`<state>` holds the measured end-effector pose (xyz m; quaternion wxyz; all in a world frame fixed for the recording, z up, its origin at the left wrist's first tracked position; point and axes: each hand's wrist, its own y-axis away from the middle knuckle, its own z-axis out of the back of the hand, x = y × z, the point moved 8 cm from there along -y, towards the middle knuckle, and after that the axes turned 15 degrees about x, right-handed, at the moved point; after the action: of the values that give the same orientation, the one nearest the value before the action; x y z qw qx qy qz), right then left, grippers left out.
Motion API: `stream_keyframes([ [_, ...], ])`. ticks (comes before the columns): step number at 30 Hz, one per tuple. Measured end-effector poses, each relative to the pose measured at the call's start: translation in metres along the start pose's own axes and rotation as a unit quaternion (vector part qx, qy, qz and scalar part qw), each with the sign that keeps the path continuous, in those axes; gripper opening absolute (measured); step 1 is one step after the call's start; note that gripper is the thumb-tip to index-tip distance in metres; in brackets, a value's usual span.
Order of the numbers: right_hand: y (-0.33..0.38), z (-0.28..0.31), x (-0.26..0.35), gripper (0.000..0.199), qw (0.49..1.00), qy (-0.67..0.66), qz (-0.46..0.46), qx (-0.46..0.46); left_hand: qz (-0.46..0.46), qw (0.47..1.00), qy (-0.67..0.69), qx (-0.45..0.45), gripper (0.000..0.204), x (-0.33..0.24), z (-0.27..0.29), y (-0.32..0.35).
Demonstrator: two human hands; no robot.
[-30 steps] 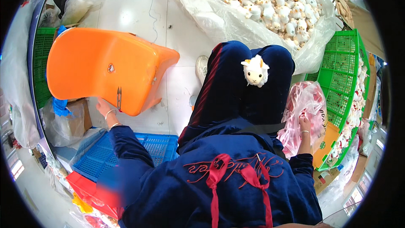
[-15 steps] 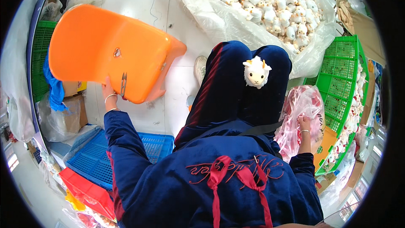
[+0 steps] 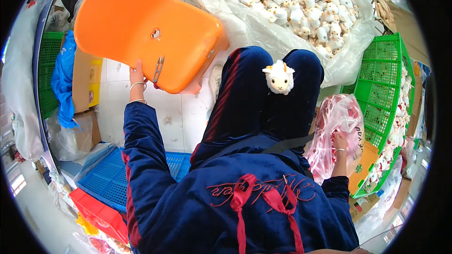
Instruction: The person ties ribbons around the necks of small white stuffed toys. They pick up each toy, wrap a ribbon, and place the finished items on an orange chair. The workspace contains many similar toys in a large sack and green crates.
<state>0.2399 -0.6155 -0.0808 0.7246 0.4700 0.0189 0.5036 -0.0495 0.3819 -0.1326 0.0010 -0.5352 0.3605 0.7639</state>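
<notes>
An orange plastic chair (image 3: 136, 23) stands at my left front, and my left hand (image 3: 137, 74) is closed on its near edge. Small thread snips (image 3: 159, 69) lie on the chair, close to that hand. Across my knees sits a white plush goat (image 3: 279, 78) with orange horns, facing me, touched by neither hand. On my right, my right hand (image 3: 340, 142) is down among the contents of a clear plastic bag (image 3: 325, 124) of pink and white ribbon-like strips. Its fingers look curled, but plastic partly covers them, and what they grip is not visible.
Ahead lies a large clear plastic sheet (image 3: 235, 16) heaped with white plush toys (image 3: 301, 7). Green crates (image 3: 376, 77) stand at the right, with more toys beyond. To my left are a blue crate (image 3: 106, 178), a red bin (image 3: 99, 214) and cardboard boxes (image 3: 82, 73).
The orange chair and my left hand on it have shifted forward and right. My right hand has moved slightly down into the bag. The plush goat stays on my lap.
</notes>
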Motion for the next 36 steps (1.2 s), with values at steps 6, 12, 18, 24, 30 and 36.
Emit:
stream_keyframes([
  [6, -0.031, 0.029, -0.024, 0.027, 0.993, 0.056, 0.076, 0.069, -0.239, 0.863, -0.38, -0.233, 0.051, -0.028, 0.004, 0.022],
  [12, -0.011, 0.012, 0.03, 0.017, 0.985, -0.059, 0.04, 0.159, -0.315, 0.797, -0.516, -0.003, 0.03, -0.042, -0.119, 0.094],
  [18, 0.007, 0.042, 0.041, 0.018, 0.99, -0.04, 0.079, 0.11, -0.324, 0.798, -0.507, 0.03, 0.027, -0.052, -0.15, 0.081],
  [24, 0.056, 0.08, 0.048, 0.036, 0.985, 0.125, 0.107, -0.053, -0.438, 0.753, -0.49, -0.022, 0.048, -0.103, -0.188, 0.1],
  [30, 0.139, 0.1, 0.162, 0.04, 0.972, -0.16, 0.158, -0.073, -0.407, 0.858, -0.279, 0.143, 0.038, -0.132, -0.248, 0.145],
  [36, 0.221, 0.065, 0.289, 0.053, 0.844, -0.323, 0.405, 0.14, -0.435, 0.765, -0.132, 0.455, 0.021, -0.18, -0.365, 0.334],
])
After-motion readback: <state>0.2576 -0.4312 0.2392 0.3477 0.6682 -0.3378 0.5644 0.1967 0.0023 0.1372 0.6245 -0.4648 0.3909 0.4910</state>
